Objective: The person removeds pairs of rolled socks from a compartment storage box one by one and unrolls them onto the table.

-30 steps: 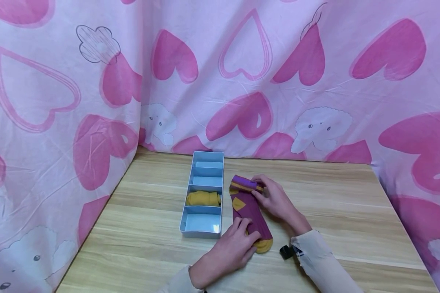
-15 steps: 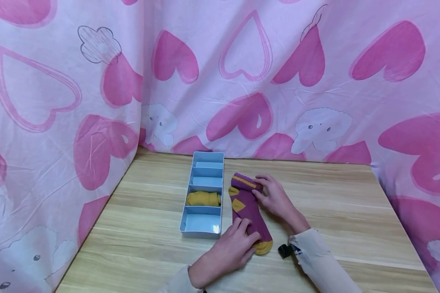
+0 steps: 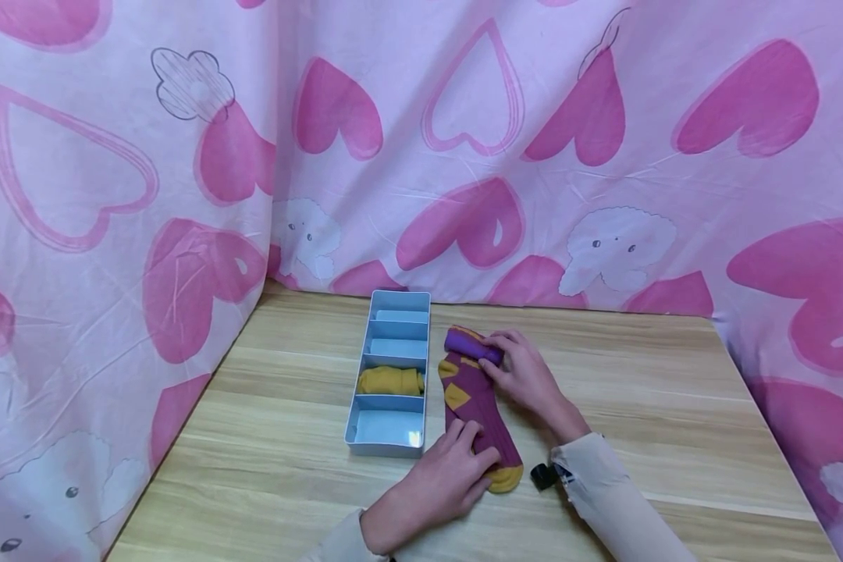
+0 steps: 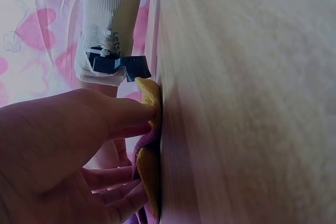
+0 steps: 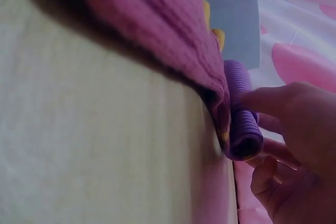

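Note:
A pair of purple socks with yellow heels and toes lies one on the other on the table. Their cuff end is turned into a purple roll at the far end. My right hand pinches the roll's right end; in the right wrist view, thumb and fingers lie either side of the ribbed roll. Near the toes, my left hand presses the socks down. In the left wrist view its thumb touches a yellow toe, while its fingers extend along the sock's side.
Left of the socks stands a light blue box with several compartments. One holds a rolled yellow sock bundle. A black clip is fixed at my right cuff. A pink heart-patterned curtain borders the wooden table.
The cuff end has been turned over further, its yellow stripe giving way to a plain purple roll. My right hand has shifted slightly with it; my left hand stays in place.

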Available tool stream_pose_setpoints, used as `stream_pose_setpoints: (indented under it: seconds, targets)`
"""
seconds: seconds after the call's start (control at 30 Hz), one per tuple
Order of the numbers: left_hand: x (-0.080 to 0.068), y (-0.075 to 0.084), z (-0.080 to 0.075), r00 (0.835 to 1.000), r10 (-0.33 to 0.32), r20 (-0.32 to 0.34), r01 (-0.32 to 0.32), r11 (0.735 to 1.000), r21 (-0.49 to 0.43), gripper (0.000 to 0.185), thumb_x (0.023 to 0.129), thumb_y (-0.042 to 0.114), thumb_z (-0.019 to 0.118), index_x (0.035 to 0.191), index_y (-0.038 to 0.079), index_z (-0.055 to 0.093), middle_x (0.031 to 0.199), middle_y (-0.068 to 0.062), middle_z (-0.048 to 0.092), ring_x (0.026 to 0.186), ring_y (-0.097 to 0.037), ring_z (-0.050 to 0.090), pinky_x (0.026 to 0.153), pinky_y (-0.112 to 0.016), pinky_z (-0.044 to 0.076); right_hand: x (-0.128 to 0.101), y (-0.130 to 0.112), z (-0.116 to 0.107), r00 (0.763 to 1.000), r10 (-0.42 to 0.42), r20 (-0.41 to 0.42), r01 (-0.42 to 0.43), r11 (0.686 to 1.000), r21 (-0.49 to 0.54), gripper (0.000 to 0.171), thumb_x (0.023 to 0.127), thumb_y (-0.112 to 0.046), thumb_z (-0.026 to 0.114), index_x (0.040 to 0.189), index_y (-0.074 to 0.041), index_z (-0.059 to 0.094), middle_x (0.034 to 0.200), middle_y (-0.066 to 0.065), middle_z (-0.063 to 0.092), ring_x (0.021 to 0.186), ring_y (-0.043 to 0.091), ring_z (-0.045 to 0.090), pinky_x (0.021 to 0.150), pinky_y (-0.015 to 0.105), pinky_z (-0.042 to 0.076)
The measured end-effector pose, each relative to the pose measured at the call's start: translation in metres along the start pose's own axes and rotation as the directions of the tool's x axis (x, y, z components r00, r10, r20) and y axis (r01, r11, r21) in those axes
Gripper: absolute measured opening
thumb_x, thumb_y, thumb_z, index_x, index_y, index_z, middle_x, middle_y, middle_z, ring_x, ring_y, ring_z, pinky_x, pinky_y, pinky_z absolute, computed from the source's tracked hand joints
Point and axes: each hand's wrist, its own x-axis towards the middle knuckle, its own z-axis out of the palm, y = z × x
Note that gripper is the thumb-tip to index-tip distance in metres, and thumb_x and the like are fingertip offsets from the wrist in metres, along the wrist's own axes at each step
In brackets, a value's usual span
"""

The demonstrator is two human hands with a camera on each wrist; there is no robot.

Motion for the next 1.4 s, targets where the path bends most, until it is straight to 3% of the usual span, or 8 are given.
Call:
stream_pose_setpoints:
  seconds: [0.1, 0.3, 0.43, 0.57, 0.73, 0.87, 1.2, 1.4]
  targets:
    - [-0.001, 0.000, -0.001, 1.000, 0.010, -0.006, -0.010, 1.000, 0.011, 0.026, 0.105, 0.040, 0.070, 0.130, 0.031, 0.069, 0.128, -0.001, 0.057, 0.111, -0.016, 0.049, 0.097, -0.027, 0.050, 0.001, 0.002, 0.001, 1.000, 0.007, 0.023, -0.007, 1.000, -0.005, 0.041, 0.095, -0.020, 0.085, 0.133, -0.007, 0.074, 0.139, 0.016, 0.067, 0.130, 0.037, 0.065, 0.110, 0.056, 0.055]
    - [-0.001, 0.001, -0.003, 1.000, 0.011, 0.013, -0.011, 1.000, -0.004, 0.027, 0.105, 0.040, 0.071, 0.130, 0.032, 0.069, 0.125, 0.000, 0.057, 0.110, -0.015, 0.049, 0.095, -0.025, 0.051, 0.002, 0.005, 0.003, 0.998, 0.061, 0.034, -0.060, 0.998, -0.031, 0.038, 0.101, -0.016, 0.078, 0.138, -0.009, 0.072, 0.140, 0.016, 0.070, 0.130, 0.038, 0.067, 0.109, 0.058, 0.055]
    - [-0.001, 0.001, -0.004, 0.999, 0.008, 0.035, -0.007, 1.000, -0.020, 0.028, 0.105, 0.040, 0.071, 0.131, 0.032, 0.068, 0.126, 0.000, 0.057, 0.112, -0.015, 0.049, 0.097, -0.025, 0.052, 0.003, 0.004, 0.003, 0.997, 0.074, 0.015, -0.073, 0.995, -0.068, 0.036, 0.103, -0.020, 0.074, 0.138, -0.017, 0.068, 0.124, 0.011, 0.077, 0.098, 0.027, 0.072, 0.083, 0.047, 0.061]
    - [-0.002, 0.001, -0.004, 1.000, 0.011, 0.029, -0.010, 1.000, -0.017, 0.028, 0.104, 0.040, 0.072, 0.131, 0.032, 0.069, 0.125, 0.001, 0.057, 0.112, -0.014, 0.049, 0.097, -0.024, 0.052, 0.004, 0.002, 0.003, 0.997, 0.078, -0.003, -0.078, 0.994, -0.077, 0.028, 0.105, -0.024, 0.073, 0.131, -0.022, 0.064, 0.105, 0.004, 0.078, 0.073, 0.017, 0.059, 0.065, 0.035, 0.048]
    - [-0.002, 0.001, -0.003, 1.000, 0.017, 0.015, -0.017, 1.000, -0.004, 0.027, 0.103, 0.040, 0.073, 0.129, 0.032, 0.069, 0.123, 0.001, 0.056, 0.111, -0.014, 0.048, 0.095, -0.024, 0.051, 0.008, 0.000, 0.005, 0.994, 0.104, -0.024, -0.106, 0.987, -0.118, 0.024, 0.105, -0.031, 0.072, 0.126, -0.021, 0.068, 0.103, 0.006, 0.076, 0.084, 0.022, 0.066, 0.070, 0.043, 0.056]
    - [-0.001, 0.001, -0.002, 1.000, 0.016, 0.012, -0.016, 1.000, 0.001, 0.027, 0.103, 0.041, 0.073, 0.129, 0.032, 0.069, 0.123, 0.002, 0.056, 0.111, -0.014, 0.048, 0.096, -0.024, 0.051, 0.011, 0.001, 0.007, 0.992, 0.119, -0.051, -0.125, 0.980, -0.156, 0.023, 0.105, -0.032, 0.071, 0.122, -0.017, 0.072, 0.110, 0.010, 0.074, 0.096, 0.027, 0.069, 0.075, 0.050, 0.060]
    - [-0.002, 0.000, -0.003, 1.000, -0.004, 0.011, 0.005, 0.998, -0.057, 0.026, 0.103, 0.039, 0.074, 0.128, 0.032, 0.072, 0.123, 0.002, 0.059, 0.111, -0.012, 0.052, 0.097, -0.023, 0.053, 0.016, 0.005, 0.003, 0.990, 0.114, -0.086, -0.127, 0.978, -0.164, 0.018, 0.102, -0.021, 0.075, 0.119, -0.019, 0.073, 0.114, 0.007, 0.077, 0.097, 0.028, 0.074, 0.076, 0.051, 0.060]
    - [-0.002, 0.003, -0.005, 0.999, -0.026, 0.036, 0.029, 0.997, -0.077, 0.025, 0.104, 0.038, 0.073, 0.128, 0.033, 0.073, 0.121, 0.004, 0.059, 0.109, -0.010, 0.051, 0.095, -0.022, 0.054, 0.018, 0.008, 0.001, 0.992, 0.113, -0.059, -0.122, 0.975, -0.185, 0.019, 0.102, -0.021, 0.074, 0.122, -0.022, 0.075, 0.121, 0.007, 0.079, 0.102, 0.031, 0.075, 0.078, 0.055, 0.061]
